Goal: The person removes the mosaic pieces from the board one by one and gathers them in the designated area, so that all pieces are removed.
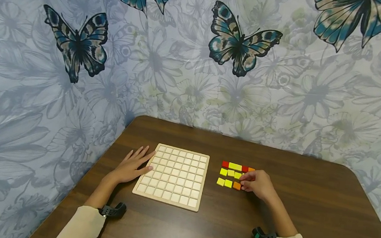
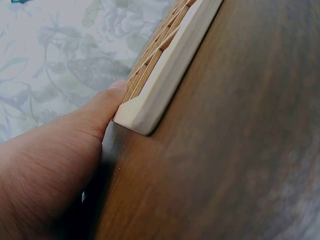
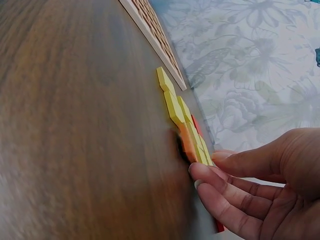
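Note:
My left hand [image 1: 132,167] rests spread at the left edge of a square wooden grid board [image 1: 201,184] filled with pale square cells. In the left wrist view, its thumb [image 2: 112,97] touches the board's frame near a corner. My right hand [image 1: 259,185] pinches an orange tile [image 1: 237,186] by its right edge at the tabletop. In the right wrist view, this tile is blurred beside the fingertips [image 3: 201,171]. Left of it lie two yellow tiles [image 1: 224,182], with more yellow tiles [image 1: 231,173] in a row behind. The hand hides part of the rows' right end.
The farthest row has red [image 1: 225,164], yellow and orange tiles. Everything lies on a brown wooden table [image 1: 178,234]. A wall covering with butterflies [image 1: 242,43] rises behind the table. A dark band [image 1: 113,210] circles the left wrist, another band [image 1: 263,236] the right.

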`<act>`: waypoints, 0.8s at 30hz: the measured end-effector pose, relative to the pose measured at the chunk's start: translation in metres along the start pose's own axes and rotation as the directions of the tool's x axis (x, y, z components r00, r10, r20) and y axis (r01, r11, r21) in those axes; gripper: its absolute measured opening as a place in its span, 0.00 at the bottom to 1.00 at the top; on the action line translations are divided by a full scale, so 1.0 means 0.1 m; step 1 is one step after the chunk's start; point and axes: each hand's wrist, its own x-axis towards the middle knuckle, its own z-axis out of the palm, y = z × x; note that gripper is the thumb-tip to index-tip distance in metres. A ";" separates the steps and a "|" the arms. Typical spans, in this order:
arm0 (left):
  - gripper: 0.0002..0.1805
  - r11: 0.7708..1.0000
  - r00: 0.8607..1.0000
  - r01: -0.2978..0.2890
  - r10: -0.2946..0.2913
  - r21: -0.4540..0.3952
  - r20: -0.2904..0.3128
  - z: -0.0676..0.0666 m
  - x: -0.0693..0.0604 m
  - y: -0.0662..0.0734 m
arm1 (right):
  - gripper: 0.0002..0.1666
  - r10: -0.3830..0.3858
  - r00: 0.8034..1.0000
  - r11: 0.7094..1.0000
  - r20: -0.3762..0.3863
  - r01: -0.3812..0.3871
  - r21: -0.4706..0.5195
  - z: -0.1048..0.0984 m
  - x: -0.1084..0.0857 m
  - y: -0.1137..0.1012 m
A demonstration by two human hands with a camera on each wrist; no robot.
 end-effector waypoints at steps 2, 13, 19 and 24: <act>0.39 1.000 1.000 0.000 0.000 0.004 -0.001 0.00 0.00 0.00 | 0.06 0.003 1.000 1.000 -0.002 -0.002 0.012 0.00 -0.01 0.00; 0.39 1.000 1.000 -0.007 0.007 -0.016 0.009 -0.01 -0.01 0.03 | 0.09 -0.065 0.997 0.998 -0.049 0.065 0.006 -0.10 -0.08 -0.03; 0.38 0.998 0.999 -0.033 0.032 -0.057 -0.012 -0.04 -0.02 0.00 | 0.14 -0.101 0.993 0.995 -0.061 0.101 -0.001 -0.21 -0.12 -0.09; 0.38 0.994 1.000 0.003 0.000 -0.111 0.027 -0.15 -0.03 0.00 | 0.17 -0.127 0.990 0.992 -0.065 0.125 -0.036 -0.31 -0.17 -0.12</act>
